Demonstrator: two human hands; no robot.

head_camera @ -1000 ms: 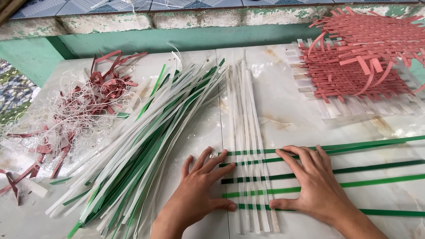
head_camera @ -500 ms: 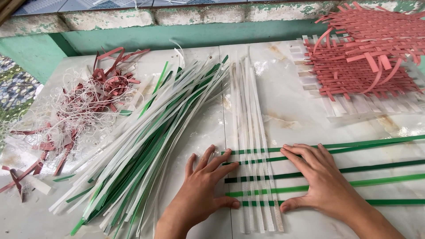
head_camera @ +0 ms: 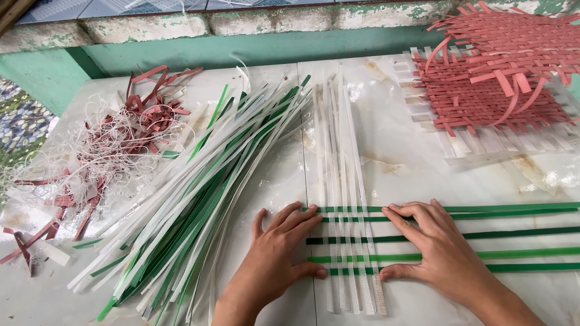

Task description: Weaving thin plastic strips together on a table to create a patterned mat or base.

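Observation:
Several white plastic strips (head_camera: pixel 338 139) lie lengthwise on the marble table, crossed by several green strips (head_camera: pixel 513 232) woven through them near the front edge. My left hand (head_camera: pixel 281 250) lies flat, fingers spread, on the left ends of the green strips, touching the white ones. My right hand (head_camera: pixel 438 244) presses flat on the green strips just right of the white strips. Neither hand grips anything.
A loose pile of white and green strips (head_camera: pixel 199 187) lies left of my hands. Red and white offcuts (head_camera: pixel 103 151) sit at the far left. A woven red and white mat (head_camera: pixel 495 84) rests at the back right. A green wall (head_camera: pixel 241 48) borders the table's far side.
Both hands have shifted slightly along the green strips, pressing the crossing tighter. The view has tilted a little; the piles have not moved.

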